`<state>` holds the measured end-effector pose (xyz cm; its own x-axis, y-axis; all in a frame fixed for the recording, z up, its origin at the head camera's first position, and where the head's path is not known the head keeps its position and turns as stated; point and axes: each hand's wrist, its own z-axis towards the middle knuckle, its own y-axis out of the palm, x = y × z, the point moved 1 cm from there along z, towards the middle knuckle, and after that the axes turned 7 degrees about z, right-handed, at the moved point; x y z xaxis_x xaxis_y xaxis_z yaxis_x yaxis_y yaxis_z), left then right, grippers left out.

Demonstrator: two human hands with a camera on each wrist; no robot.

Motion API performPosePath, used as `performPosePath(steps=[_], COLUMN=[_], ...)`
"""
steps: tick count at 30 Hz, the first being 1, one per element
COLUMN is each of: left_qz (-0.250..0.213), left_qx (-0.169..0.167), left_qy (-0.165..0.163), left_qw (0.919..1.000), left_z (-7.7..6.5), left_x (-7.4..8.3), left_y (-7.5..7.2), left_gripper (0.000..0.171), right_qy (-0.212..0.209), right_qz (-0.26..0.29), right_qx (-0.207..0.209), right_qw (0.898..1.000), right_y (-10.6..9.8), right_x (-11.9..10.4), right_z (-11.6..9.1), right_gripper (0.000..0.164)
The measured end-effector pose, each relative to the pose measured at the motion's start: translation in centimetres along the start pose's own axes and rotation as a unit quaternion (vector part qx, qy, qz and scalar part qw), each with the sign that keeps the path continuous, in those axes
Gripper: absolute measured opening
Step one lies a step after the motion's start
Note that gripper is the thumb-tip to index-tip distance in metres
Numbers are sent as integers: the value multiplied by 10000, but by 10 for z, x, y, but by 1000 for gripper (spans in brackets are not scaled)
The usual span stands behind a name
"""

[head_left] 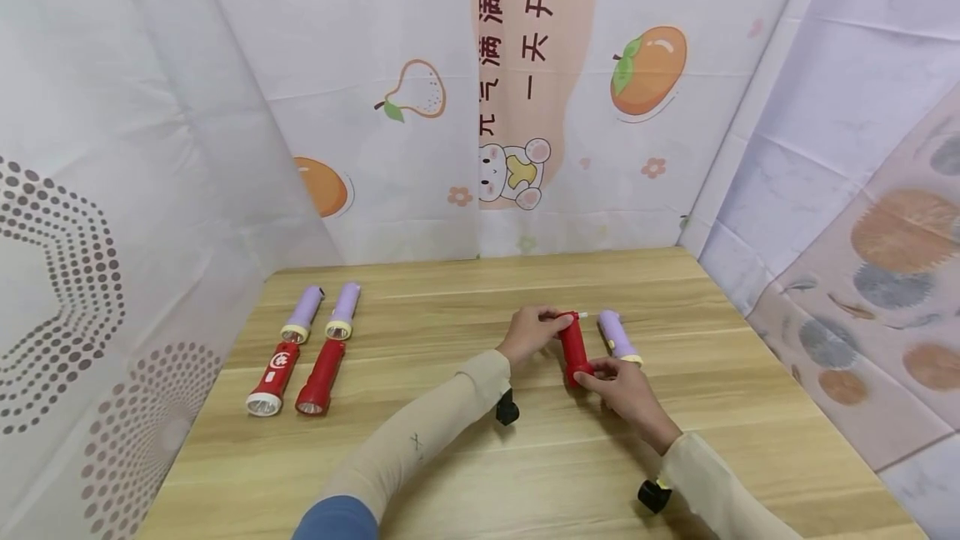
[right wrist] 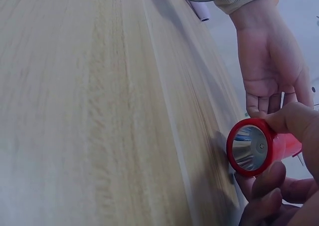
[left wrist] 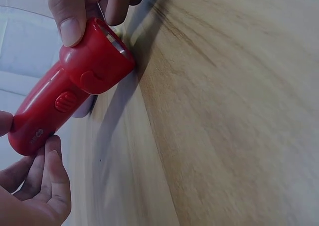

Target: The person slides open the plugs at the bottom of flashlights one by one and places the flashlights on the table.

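Both hands hold a red flashlight (head_left: 573, 350) over the right part of the table. My left hand (head_left: 531, 330) pinches its tail end between thumb and fingers; a small whitish piece juts out there in the head view. At the wider lens end, my right hand (head_left: 626, 388) grips the rim with thumb and fingers. The left wrist view shows a ribbed red switch (left wrist: 66, 101) on the barrel. In the right wrist view the silvery reflector (right wrist: 250, 147) faces the camera. Just right of the held one lies a purple flashlight (head_left: 617, 335), partly behind the right hand.
At the table's left, two purple flashlights (head_left: 303, 315) (head_left: 344, 308) lie behind two red ones (head_left: 274, 377) (head_left: 322, 375), lens ends toward me. Printed curtains (head_left: 420, 173) enclose the wooden table (head_left: 450, 298) at the back and sides.
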<state>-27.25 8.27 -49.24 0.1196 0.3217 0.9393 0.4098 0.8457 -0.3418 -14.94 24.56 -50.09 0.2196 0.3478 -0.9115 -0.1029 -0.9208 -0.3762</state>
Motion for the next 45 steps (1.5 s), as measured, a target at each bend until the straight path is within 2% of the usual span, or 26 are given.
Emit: performPosePath(steps=[7, 12, 17, 21, 30, 36, 41, 45], left_qz=[-52, 23, 92, -20, 53, -26, 219, 377], left_qx=[62, 141, 195, 168, 150, 113, 131, -2], left_qy=[-105, -211, -321, -409, -592, -769, -682, -593], left_qw=[9999, 9997, 9993, 9990, 9981, 9970, 9973, 9975], left_z=[9, 13, 20, 26, 33, 40, 45, 48], left_x=[-3, -6, -8, -9, -12, -16, -15, -12], left_y=[6, 8, 10, 13, 14, 16, 20, 22], left_gripper=[28, 29, 30, 29, 27, 26, 23, 22], right_qy=[-39, -339, -668, -847, -1096, -1147, -1207, -1214], right_qz=[-137, -415, -615, -706, -1252, -1435, -1627, -1671], right_qx=[196, 353, 564, 705, 850, 957, 1021, 1035], right_qw=[9997, 9979, 9943, 9914, 9824, 9783, 9739, 9729], right_y=[-1, -1, 0, 0, 3, 3, 1, -3], right_x=[1, 0, 1, 0, -5, -5, -5, -6], right_z=[1, 0, 0, 1, 6, 8, 10, 12], right_gripper=[43, 41, 40, 39, 33, 33, 33, 32])
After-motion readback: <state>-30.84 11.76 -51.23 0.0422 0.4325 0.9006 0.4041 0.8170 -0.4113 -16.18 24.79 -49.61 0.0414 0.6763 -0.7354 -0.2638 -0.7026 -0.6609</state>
